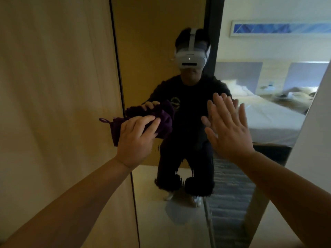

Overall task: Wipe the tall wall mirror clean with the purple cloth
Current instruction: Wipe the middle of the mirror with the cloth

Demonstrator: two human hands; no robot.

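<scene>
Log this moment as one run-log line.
left hand: grips bunched purple cloth at tall wall mirror | right hand: open, fingers spread near glass

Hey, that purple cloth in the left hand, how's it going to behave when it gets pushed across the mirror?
The purple cloth looks soft and floppy: it bunches in folds under the left hand and a corner droops below. It probably weighs little, as a few fingers hold it. Pushed over the mirror, it would likely crumple rather than slide flat.

Head-worn wide view, facing close mirror (179, 42), angled slightly down
</scene>
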